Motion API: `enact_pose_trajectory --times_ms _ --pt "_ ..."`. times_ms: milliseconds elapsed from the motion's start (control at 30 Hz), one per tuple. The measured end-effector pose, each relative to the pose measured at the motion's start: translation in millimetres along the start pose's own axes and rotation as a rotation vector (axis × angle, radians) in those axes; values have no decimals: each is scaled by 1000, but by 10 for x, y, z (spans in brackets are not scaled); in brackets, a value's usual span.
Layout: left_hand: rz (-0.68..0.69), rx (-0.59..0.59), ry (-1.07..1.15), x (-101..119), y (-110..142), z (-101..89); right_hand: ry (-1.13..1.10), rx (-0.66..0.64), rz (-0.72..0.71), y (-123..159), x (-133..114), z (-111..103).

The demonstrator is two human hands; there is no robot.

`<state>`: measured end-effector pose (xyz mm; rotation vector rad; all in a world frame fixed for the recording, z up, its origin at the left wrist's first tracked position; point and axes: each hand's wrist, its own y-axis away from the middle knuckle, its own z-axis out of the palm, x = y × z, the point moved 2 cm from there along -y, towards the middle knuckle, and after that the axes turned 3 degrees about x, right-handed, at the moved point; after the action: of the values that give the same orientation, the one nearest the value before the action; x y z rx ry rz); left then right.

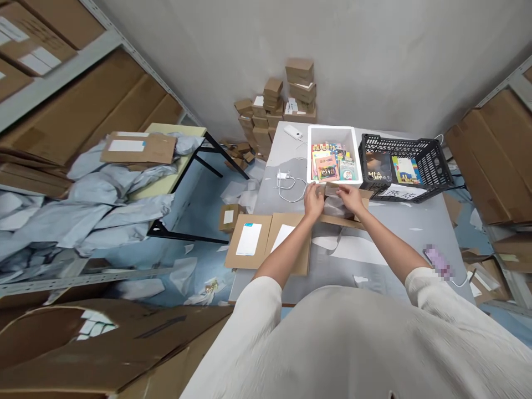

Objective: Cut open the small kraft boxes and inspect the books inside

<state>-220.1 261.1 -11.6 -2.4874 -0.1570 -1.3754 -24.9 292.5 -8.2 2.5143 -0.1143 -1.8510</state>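
Note:
A small brown cardboard box [341,221] lies with its flaps up near the middle of the grey table. My left hand [315,203] is closed on the far left part of the cardboard, while my right hand [351,199] pinches a flap on the right. Greyish wrapping shows inside between the hands, too indistinct to name. Just beyond my fingers stands a white foam box [356,158] filled with colourful books [327,167]. Two flat cardboard parcels [249,239] with white labels rest left of my left forearm, at the table's edge.
Right of the foam box is a black plastic crate [428,166] holding books. A charger with white cable [284,175] and a phone [439,262] lie on the table [399,219]. Stacked boxes [300,83] stand by the wall; a second table [158,188] bears grey bags.

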Motion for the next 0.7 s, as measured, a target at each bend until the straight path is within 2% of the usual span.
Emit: enact_pose_trajectory --times_ms 333,433,533,600,700 --pt "-122 -38 11 -272 192 53 110 3 -46 214 116 -346" --pt "-179 -64 82 -297 261 88 206 63 -103 316 177 -513" --pt "-199 -97 109 -285 336 117 289 190 -122 444 306 -739" --pt "-201 -116 86 -259 380 124 320 280 -76 529 427 -889" --pt "-202 -162 51 -194 447 119 306 363 93 648 630 -1054"
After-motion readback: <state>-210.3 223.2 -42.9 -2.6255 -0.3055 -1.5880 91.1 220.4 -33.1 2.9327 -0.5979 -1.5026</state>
